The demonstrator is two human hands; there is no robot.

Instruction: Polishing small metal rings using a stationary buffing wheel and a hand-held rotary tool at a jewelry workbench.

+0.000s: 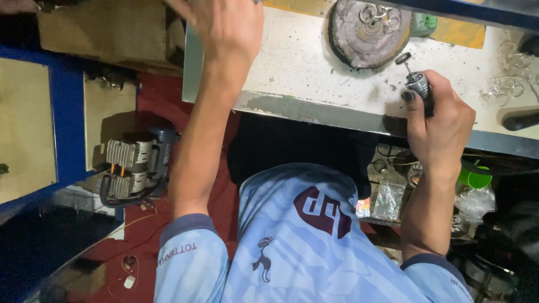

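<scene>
My right hand (441, 126) is closed around a small rotary tool handpiece (418, 87) at the front edge of the white, stained workbench (297, 62). The tool's small disc bit (402, 58) points up towards a round grey worn pad (359, 36) that carries several metal rings (379, 15). My left hand (227, 25) is raised over the bench's left end, blurred, fingers spread, with nothing seen in it. Its fingertips are partly cut off by the top of the view.
More clear rings (508, 84) and a dark handle (519, 119) lie at the bench's right. Below the bench are plastic bags (387, 199) and a green lid (474, 177). A grey finned motor unit (132, 165) sits on the red floor beside a blue frame (67, 123).
</scene>
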